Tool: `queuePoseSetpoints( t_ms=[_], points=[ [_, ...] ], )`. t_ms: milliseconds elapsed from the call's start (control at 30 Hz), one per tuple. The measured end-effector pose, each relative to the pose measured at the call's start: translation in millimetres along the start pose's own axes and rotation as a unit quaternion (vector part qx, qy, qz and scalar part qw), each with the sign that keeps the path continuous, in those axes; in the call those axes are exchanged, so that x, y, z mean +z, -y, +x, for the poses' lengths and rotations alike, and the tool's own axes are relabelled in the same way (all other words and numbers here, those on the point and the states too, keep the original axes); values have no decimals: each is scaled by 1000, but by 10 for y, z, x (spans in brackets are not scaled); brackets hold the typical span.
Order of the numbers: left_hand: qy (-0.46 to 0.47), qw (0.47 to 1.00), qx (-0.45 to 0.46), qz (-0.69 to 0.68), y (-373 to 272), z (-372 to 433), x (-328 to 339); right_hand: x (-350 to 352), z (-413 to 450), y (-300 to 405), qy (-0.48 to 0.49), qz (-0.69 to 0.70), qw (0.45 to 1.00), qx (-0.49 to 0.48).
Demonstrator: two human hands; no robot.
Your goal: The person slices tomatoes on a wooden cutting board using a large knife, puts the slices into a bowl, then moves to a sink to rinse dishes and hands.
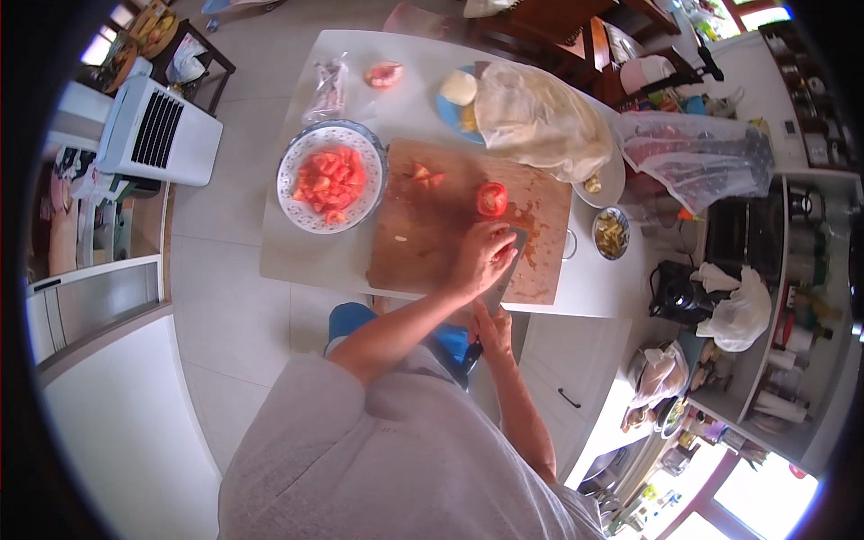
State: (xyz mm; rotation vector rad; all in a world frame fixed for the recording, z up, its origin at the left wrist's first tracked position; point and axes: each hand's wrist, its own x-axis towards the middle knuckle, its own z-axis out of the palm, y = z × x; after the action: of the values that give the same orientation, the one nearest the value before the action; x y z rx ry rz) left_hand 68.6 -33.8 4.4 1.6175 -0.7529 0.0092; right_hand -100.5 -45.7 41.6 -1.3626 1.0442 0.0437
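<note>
My right hand (494,331) grips the black handle of a kitchen knife (503,280), its wide blade reaching over the front of a wooden cutting board (425,263). Against the blade's left side, my left hand (480,262) has its fingers curled over a red piece, apparently tomato and mostly hidden by the hand. Just beyond the fingertips lies a cut tomato (491,200), its cut face up. Several small tomato chunks (426,177) lie farther back on the board. To the left, a patterned white bowl (287,202) holds a heap of chopped tomato (329,179).
Behind the board, a cloth-like cover (540,115) partly hides a blue plate (449,115). A small bowl of yellowish pieces (611,233) stands right of the board. A plastic bag (327,88) and a reddish piece (385,74) lie at the white table's (283,253) back left.
</note>
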Motion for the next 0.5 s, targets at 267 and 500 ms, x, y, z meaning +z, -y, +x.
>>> queuePoseSetpoints(
  t_ms=[267, 500],
  points=[
    [-62, 998, -17, -21, -269, 347, -1117, 738, -268, 615, 41, -103, 993, -29],
    [-180, 971, 35, 152, 307, 874, -2802, 2270, 110, 1308, 160, -126, 977, -69]
  ],
)
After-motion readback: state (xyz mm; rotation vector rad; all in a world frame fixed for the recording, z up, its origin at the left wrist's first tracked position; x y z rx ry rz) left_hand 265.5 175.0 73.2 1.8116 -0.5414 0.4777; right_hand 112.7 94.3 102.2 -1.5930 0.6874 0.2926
